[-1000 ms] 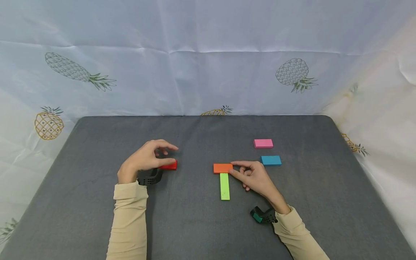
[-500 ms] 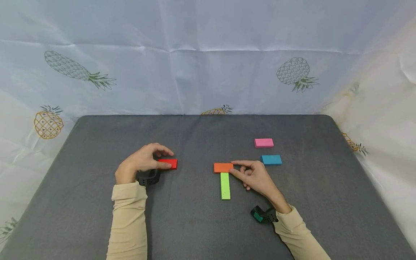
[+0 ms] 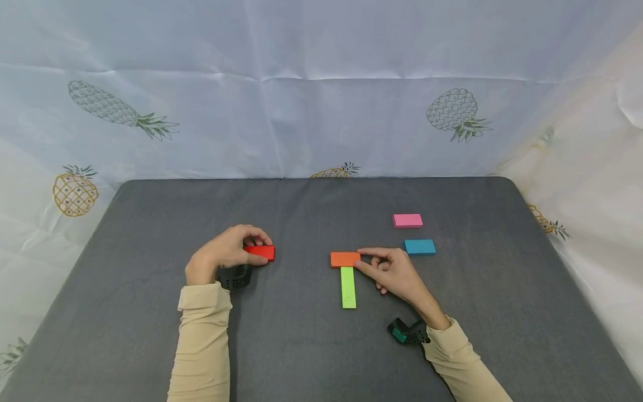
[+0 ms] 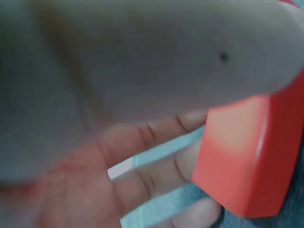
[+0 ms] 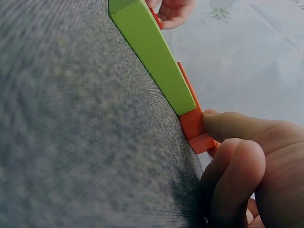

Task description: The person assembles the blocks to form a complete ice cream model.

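On the left of the table, a red block [image 3: 261,252] lies flat with its long side crosswise. My left hand [image 3: 228,248] grips it, thumb along the near side and fingertips at the far side; the thumb covers part of the block [image 4: 232,152] in the left wrist view. At the centre, my right hand [image 3: 394,273] pinches the right end of an orange block [image 3: 344,259] between thumb and forefinger. A lime green block [image 3: 348,287] lies lengthwise with its far end against the orange block's near side, forming a T.
Beyond my right hand lie a blue block [image 3: 419,247] and, farther back, a pink block [image 3: 407,221]. The grey table [image 3: 301,346] ends at the back against a pale curtain [image 3: 311,123] printed with pineapples.
My left hand has lowered over the red block, its thumb and fingers closing on the block's sides. My right hand keeps its pinch on the orange block.
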A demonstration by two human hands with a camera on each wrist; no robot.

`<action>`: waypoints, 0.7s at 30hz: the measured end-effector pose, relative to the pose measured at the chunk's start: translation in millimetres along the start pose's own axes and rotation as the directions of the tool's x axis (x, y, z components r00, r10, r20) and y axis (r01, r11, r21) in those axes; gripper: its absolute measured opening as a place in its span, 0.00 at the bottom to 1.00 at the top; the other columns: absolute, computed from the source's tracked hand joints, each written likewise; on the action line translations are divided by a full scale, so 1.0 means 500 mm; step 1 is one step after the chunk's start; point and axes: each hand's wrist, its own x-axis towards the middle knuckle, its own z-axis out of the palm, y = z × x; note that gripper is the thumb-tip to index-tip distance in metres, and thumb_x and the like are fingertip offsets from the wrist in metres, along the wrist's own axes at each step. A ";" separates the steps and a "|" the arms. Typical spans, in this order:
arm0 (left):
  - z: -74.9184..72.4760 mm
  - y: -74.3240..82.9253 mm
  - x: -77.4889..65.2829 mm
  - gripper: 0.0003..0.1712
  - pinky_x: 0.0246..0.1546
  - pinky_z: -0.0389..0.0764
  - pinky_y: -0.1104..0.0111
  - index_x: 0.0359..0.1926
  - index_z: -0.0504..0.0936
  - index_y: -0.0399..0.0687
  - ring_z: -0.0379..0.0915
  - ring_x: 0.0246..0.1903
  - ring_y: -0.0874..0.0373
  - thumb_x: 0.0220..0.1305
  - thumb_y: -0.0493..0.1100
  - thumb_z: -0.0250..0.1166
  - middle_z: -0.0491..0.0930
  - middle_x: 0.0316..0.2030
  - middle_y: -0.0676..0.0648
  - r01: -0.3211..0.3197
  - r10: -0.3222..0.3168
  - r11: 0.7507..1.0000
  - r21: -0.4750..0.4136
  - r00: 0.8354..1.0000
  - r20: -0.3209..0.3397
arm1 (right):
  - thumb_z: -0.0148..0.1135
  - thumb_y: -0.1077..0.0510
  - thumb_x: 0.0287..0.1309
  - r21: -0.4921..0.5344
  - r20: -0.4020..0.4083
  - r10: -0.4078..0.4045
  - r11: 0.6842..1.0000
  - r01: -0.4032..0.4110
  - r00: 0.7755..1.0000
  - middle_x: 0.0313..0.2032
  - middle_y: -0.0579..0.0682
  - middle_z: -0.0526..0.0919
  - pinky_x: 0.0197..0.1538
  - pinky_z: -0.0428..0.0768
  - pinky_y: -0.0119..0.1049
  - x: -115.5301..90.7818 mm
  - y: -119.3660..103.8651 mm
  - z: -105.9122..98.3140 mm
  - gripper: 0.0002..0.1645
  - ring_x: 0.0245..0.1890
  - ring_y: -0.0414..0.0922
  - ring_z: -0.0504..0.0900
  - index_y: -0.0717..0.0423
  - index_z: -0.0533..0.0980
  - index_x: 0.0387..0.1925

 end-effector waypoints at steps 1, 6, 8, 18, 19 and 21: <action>0.002 0.000 0.002 0.15 0.45 0.76 0.63 0.46 0.86 0.42 0.74 0.44 0.51 0.58 0.39 0.76 0.81 0.42 0.42 -0.013 0.013 1.000 0.011 1.000 -0.010 | 0.71 0.54 0.64 -0.002 -0.001 0.004 1.000 -0.004 1.000 0.18 0.47 0.72 0.16 0.75 0.33 0.000 0.000 0.000 0.23 0.09 0.36 0.70 0.60 0.82 0.57; 0.011 0.000 0.013 0.14 0.45 0.78 0.61 0.46 0.87 0.41 0.75 0.42 0.51 0.59 0.38 0.75 0.82 0.40 0.42 -0.076 0.079 0.996 0.055 0.995 -0.065 | 0.71 0.53 0.63 0.004 -0.002 0.010 1.000 -0.010 1.000 0.17 0.45 0.72 0.16 0.75 0.33 -0.001 -0.002 0.001 0.22 0.09 0.36 0.70 0.58 0.82 0.57; 0.012 0.000 0.015 0.16 0.47 0.78 0.60 0.47 0.87 0.40 0.76 0.43 0.50 0.58 0.38 0.76 0.82 0.42 0.41 -0.073 0.077 0.996 0.055 0.994 -0.075 | 0.71 0.53 0.63 0.001 -0.004 0.010 1.000 -0.010 1.000 0.17 0.45 0.72 0.16 0.75 0.34 -0.001 -0.002 0.001 0.22 0.09 0.36 0.70 0.57 0.82 0.57; 0.004 -0.011 0.005 0.21 0.47 0.78 0.61 0.49 0.85 0.40 0.76 0.43 0.50 0.54 0.38 0.79 0.82 0.42 0.41 -0.016 0.018 0.999 0.041 0.998 -0.066 | 0.71 0.53 0.63 0.000 -0.002 0.014 1.000 -0.014 1.000 0.18 0.46 0.72 0.16 0.75 0.33 0.001 0.002 0.002 0.23 0.09 0.36 0.70 0.58 0.83 0.57; 0.003 -0.012 0.005 0.20 0.46 0.78 0.62 0.48 0.86 0.40 0.76 0.42 0.51 0.54 0.38 0.79 0.83 0.42 0.41 -0.008 0.011 0.999 0.041 0.998 -0.066 | 0.71 0.53 0.63 0.003 -0.002 0.013 1.000 -0.013 1.000 0.18 0.47 0.72 0.16 0.75 0.32 0.001 0.003 0.001 0.23 0.09 0.36 0.70 0.59 0.83 0.57; 0.001 -0.011 0.005 0.19 0.44 0.77 0.63 0.48 0.87 0.40 0.76 0.41 0.52 0.55 0.38 0.78 0.83 0.41 0.41 -0.008 0.011 0.999 0.041 0.998 -0.066 | 0.71 0.54 0.64 0.006 0.003 0.007 1.000 -0.007 1.000 0.18 0.47 0.72 0.16 0.74 0.32 0.000 0.002 0.001 0.23 0.09 0.36 0.70 0.60 0.82 0.57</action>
